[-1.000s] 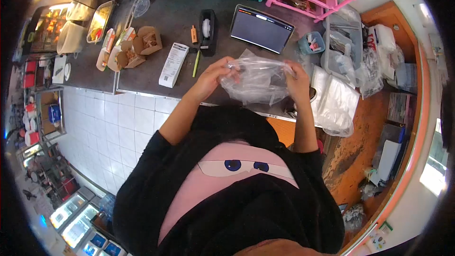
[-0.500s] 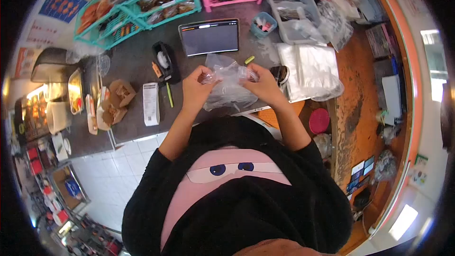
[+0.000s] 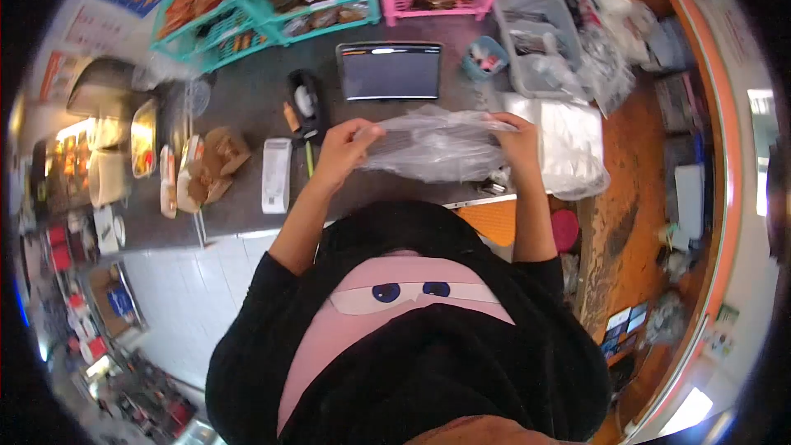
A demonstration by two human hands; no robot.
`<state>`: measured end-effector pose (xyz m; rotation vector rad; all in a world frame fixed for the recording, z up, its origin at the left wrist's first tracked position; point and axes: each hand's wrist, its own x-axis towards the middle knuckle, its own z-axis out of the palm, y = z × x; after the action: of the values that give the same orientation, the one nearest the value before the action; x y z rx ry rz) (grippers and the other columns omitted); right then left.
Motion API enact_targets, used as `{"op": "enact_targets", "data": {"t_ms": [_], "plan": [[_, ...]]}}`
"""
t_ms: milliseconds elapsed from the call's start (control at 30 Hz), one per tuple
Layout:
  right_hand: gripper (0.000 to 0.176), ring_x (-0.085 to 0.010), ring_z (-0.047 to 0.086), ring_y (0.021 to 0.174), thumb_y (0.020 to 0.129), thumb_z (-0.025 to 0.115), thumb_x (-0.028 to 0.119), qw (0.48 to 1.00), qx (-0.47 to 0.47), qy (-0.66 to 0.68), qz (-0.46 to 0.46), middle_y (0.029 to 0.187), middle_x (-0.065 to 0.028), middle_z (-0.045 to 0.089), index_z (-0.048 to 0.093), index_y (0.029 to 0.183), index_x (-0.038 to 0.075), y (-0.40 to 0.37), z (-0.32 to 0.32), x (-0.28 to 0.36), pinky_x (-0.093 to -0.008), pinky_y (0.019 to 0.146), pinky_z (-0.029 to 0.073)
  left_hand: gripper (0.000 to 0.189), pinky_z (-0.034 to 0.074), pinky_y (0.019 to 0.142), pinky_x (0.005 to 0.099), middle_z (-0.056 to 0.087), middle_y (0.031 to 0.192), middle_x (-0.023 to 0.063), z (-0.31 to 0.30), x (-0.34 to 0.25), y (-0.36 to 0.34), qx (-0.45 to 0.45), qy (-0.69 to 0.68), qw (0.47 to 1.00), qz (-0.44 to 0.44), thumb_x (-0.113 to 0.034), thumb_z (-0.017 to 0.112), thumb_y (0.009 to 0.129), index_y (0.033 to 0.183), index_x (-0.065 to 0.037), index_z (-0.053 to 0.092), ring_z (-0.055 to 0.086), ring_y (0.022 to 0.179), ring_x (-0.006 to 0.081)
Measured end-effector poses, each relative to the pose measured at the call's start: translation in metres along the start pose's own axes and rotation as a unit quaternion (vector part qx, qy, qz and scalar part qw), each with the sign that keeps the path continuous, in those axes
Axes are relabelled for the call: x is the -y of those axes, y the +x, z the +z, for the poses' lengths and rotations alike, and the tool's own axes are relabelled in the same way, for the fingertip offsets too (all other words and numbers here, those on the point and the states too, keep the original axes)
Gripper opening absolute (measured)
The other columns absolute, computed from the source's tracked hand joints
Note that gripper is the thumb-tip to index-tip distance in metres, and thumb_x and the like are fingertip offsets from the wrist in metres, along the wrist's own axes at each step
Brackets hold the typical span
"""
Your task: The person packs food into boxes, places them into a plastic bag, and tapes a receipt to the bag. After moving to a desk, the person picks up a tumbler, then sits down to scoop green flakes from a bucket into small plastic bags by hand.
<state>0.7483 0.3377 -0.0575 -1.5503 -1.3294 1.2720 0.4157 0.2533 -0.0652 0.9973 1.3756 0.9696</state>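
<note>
A clear plastic bag (image 3: 437,148) is stretched wide between my two hands above the dark counter. My left hand (image 3: 350,147) pinches its left edge, and my right hand (image 3: 517,142) grips its upper right corner. Just beyond the bag stands a tablet (image 3: 390,72) with a dark screen. A stack of white plastic bags (image 3: 568,144) lies to the right of my right hand. Left of my left hand are a black tape dispenser (image 3: 308,107) and a long printed receipt (image 3: 276,175).
Teal racks (image 3: 313,21) and a pink rack (image 3: 437,10) with packets line the back. A blue cup (image 3: 484,58) and a translucent bin (image 3: 540,33) stand at the back right. Open cardboard food boxes (image 3: 216,166) sit on the left. The counter's front edge runs near my body.
My hands have moved apart, pulling the bunched clear bag out wide. The whole view has shifted slightly, with the counter items appearing further right.
</note>
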Motion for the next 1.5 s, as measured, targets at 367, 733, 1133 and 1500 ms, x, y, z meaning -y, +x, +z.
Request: {"op": "enact_targets", "data": {"t_ms": [367,733,1133,1500], "plan": [[0.084,-0.0462,0.043,0.138,0.077,0.082,0.028,0.87,-0.032,-0.453,-0.193,0.15,-0.0248,0.047,0.045,0.151,0.019,0.024,0.057,-0.031,-0.0549,0.109,0.041,0.043,0.046,0.098,0.0458,0.06,0.126,0.0165,-0.046,0.083,-0.066,-0.337,0.275,0.878,0.199,-0.02,0.081,0.085,0.121,-0.008,0.061,0.057,0.119,0.0356],[0.02,-0.0254,0.072,0.094,0.093,0.069,0.014,0.925,0.292,-0.106,-0.22,0.103,-0.0114,0.074,0.071,0.113,0.008,-0.065,0.292,0.041,-0.0366,0.082,0.055,0.038,0.044,0.102,0.0518,0.067,0.118,0.0159,-0.343,0.109,-0.104,-0.526,0.505,0.684,0.005,-0.028,0.074,0.089,0.121,-0.01,0.064,0.057,0.117,0.0386],[0.046,-0.04,0.068,0.106,0.095,0.069,0.023,0.88,0.333,-0.284,-0.182,0.113,-0.0177,0.071,0.056,0.14,0.02,-0.07,0.55,0.003,-0.0479,0.087,0.054,0.031,0.058,0.082,0.0474,0.077,0.1,0.0148,-0.432,0.103,-0.016,-0.159,0.432,0.887,0.019,-0.025,0.073,0.09,0.119,-0.014,0.069,0.073,0.092,0.0362],[0.054,-0.0354,0.047,0.14,0.097,0.067,0.018,0.811,0.207,-0.342,-0.428,0.151,-0.0107,0.051,0.049,0.148,0.013,-0.069,0.492,0.004,-0.0502,0.114,0.041,0.066,0.038,0.117,0.049,0.051,0.152,0.0171,-0.401,0.123,-0.055,0.055,0.524,0.804,0.276,-0.038,0.056,0.103,0.157,-0.005,0.037,0.039,0.147,0.0378]]}}
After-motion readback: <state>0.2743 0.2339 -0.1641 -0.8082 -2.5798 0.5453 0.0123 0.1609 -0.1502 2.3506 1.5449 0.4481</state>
